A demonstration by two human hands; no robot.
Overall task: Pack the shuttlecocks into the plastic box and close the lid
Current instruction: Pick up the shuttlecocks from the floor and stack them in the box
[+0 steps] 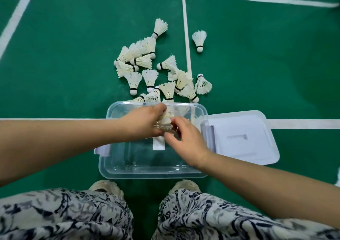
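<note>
In the head view, the person crouched over a clear plastic box (152, 175) that stood open on a green court floor (70, 59), straddling a white line (303, 123). The left hand (145, 122) reached in from the left above the far half of the box, its fingers curled round a small bunch of held shuttlecocks (166, 120). The right hand (186, 139) met it from the right, fingertips and thumb pinching the near side of the same bunch, so the two hands were close together with the feathers between them. Motion blur hid how many shuttlecocks the bunch contained. The near half of the box showed only its transparent bottom.

The lid (242, 138) lay flat on the floor just beside the right wall of the box.

Beyond the far rim, a pile of loose shuttlecocks (150, 78) was scattered on the floor, the nearest ones touching or almost touching the box. A lone shuttlecock (199, 40) lay apart on the far side of a thin white line (185, 37).

At the bottom, patterned trousers (73, 216) covered both knees, and the toes of pale shoes (106, 185) showed just before the box.
</note>
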